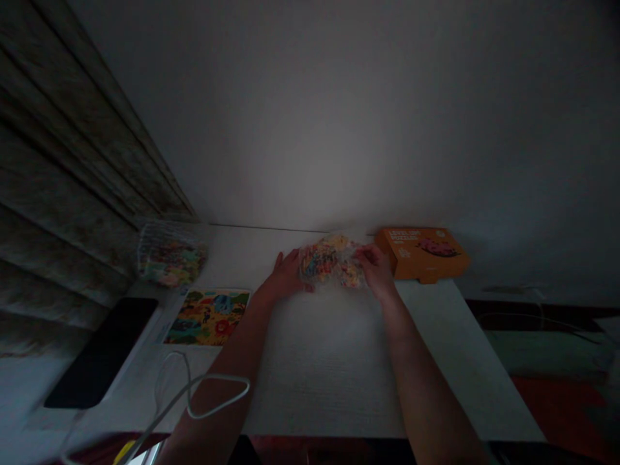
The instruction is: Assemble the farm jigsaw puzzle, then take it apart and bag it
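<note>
A clear plastic bag of colourful puzzle pieces (322, 261) is between my hands, at the back of the white table. My left hand (285, 276) grips the bag's left side, its thumb low at the near edge and one finger sticking up apart from the others. At the bag's right part, my right hand (375, 266) pinches the plastic with bent fingers. Parts of both hands' fingertips are hidden by the bag and the dim light. Just right of my right hand stands an orange puzzle box (426, 253), its lid printed with white lettering.
Another clear bag of pieces (172, 255) lies at the table's back left by the curtain (62, 194). A picture sheet with animals (208, 316) is left of my left forearm. A black phone-like slab (101, 352) and a white cable (217, 376) are at near left. A wall rises behind.
</note>
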{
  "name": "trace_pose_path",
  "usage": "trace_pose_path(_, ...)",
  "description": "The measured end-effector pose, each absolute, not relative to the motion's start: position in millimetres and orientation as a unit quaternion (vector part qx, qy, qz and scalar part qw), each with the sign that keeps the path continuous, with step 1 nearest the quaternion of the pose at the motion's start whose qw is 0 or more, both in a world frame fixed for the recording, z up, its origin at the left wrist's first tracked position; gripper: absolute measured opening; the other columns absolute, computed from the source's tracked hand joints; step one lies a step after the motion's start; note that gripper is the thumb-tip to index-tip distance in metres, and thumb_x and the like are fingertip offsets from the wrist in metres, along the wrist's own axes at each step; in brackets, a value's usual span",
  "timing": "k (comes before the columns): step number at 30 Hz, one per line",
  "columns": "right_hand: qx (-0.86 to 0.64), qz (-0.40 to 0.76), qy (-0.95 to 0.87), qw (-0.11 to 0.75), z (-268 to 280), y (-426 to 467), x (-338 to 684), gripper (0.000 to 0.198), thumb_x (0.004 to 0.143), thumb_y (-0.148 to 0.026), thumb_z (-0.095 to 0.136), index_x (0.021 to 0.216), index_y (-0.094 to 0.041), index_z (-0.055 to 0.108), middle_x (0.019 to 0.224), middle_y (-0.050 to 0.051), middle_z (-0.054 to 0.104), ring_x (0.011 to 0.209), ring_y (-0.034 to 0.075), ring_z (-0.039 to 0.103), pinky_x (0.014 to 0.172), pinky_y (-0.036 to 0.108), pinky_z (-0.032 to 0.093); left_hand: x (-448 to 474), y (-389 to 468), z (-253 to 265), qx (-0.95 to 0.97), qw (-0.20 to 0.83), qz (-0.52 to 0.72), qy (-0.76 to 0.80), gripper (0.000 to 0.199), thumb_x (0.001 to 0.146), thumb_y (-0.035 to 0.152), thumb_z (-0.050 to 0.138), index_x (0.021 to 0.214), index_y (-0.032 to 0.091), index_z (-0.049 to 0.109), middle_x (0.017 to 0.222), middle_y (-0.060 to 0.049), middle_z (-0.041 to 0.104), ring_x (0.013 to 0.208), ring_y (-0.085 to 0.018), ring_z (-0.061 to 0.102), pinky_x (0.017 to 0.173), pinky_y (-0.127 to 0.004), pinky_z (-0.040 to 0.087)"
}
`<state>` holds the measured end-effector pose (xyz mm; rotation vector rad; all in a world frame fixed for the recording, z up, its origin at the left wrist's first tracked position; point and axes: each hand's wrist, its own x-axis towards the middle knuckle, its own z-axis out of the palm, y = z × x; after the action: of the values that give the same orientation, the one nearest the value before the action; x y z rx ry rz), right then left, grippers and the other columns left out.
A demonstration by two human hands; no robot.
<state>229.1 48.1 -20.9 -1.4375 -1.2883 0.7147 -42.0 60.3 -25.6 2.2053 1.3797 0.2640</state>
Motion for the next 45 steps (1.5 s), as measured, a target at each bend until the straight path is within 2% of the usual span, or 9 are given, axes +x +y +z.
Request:
trace_pose_path(7,-0.669,0.387,-0.497,0.394,-18,39,254,0.038,0.072,-0.057,0.067,0.091,-0.025,0.069,0.063,0.0,0.064,0.051,0.016,0.052,0.05,0.027,0.038,-40,59,-22,0.804,0.253,0.064,0.535,0.119,0.072,0.05,0.081,0.165,0.019,0.014,0.171,-0.021,0.014,0.16,-0.032,0.009,0.128,-0.054,0.001)
trace_pose_path(10,-0.687,0.399,-0.513,0.326,-15,36,264,0.034,0.07,-0.057,0.07,0.067,-0.023,0.067,0.046,-0.001,0.054,0.044,0.015,0.047,0.046,0.028,0.033,-41,60,-25,0.808,0.254,0.082,0.526,0.115,0.074,0.05,0.079,0.165,0.021,0.014,0.171,-0.02,0.017,0.159,-0.032,0.011,0.127,-0.056,0.002)
trace_pose_path(12,-0.68,0.331,-0.552,0.351,-12,37,262,0.036,0.071,-0.056,0.071,0.059,-0.023,0.066,0.05,0.002,0.059,0.05,0.018,0.054,0.051,0.03,0.038,-42,61,-29,0.809,0.255,0.092,0.522,0.115,0.074,0.051,0.08,0.165,0.021,0.015,0.17,-0.021,0.019,0.159,-0.034,0.013,0.127,-0.057,0.003)
trace_pose_path(15,-0.627,0.26,-0.579,0.452,-8,41,250,0.035,0.077,-0.058,0.068,0.074,-0.023,0.074,0.076,0.007,0.073,0.072,0.023,0.065,0.067,0.035,0.05,-43,62,-34,0.807,0.25,0.107,0.524,0.118,0.072,0.051,0.081,0.165,0.021,0.015,0.17,-0.022,0.02,0.159,-0.036,0.013,0.127,-0.058,0.004)
trace_pose_path(21,-0.575,0.3,-0.548,0.528,-8,41,233,0.042,0.079,-0.066,0.068,0.075,-0.024,0.069,0.107,0.011,0.076,0.102,0.027,0.068,0.082,0.037,0.054,-42,62,-39,0.805,0.239,0.119,0.529,0.119,0.071,0.053,0.082,0.165,0.023,0.015,0.17,-0.02,0.02,0.158,-0.037,0.014,0.128,-0.056,0.006)
trace_pose_path(25,-0.581,0.355,-0.54,0.494,-8,40,231,0.048,0.074,-0.07,0.071,0.067,-0.024,0.06,0.09,0.007,0.075,0.093,0.027,0.069,0.077,0.036,0.054,-41,62,-36,0.804,0.239,0.107,0.533,0.12,0.07,0.054,0.083,0.165,0.021,0.017,0.171,-0.02,0.017,0.159,-0.036,0.013,0.128,-0.055,0.007)
trace_pose_path(30,-0.523,0.437,-0.464,0.566,-2,39,227,0.048,0.073,-0.068,0.075,0.072,-0.025,0.055,0.124,0.008,0.073,0.107,0.027,0.068,0.082,0.04,0.057,-41,62,-32,0.809,0.244,0.122,0.521,0.115,0.073,0.055,0.08,0.165,0.023,0.018,0.17,-0.018,0.021,0.158,-0.036,0.015,0.128,-0.057,0.005)
trace_pose_path(39,-0.52,0.466,-0.434,0.57,-3,41,228,0.052,0.069,-0.071,0.075,0.074,-0.026,0.051,0.124,0.009,0.073,0.103,0.028,0.07,0.079,0.042,0.058,-31,59,-31,0.844,0.248,0.201,0.431,0.113,0.074,0.058,0.083,0.164,0.027,0.023,0.169,-0.014,0.027,0.155,-0.033,0.027,0.127,-0.049,0.019)
trace_pose_path(45,-0.513,0.446,-0.417,0.603,2,42,236,0.047,0.071,-0.068,0.073,0.073,-0.027,0.051,0.117,0.009,0.074,0.109,0.031,0.069,0.081,0.045,0.059,-22,50,-27,0.834,0.24,0.163,0.469,0.12,0.071,0.06,0.084,0.165,0.028,0.017,0.171,-0.017,0.018,0.158,-0.037,0.015,0.126,-0.06,0.006)
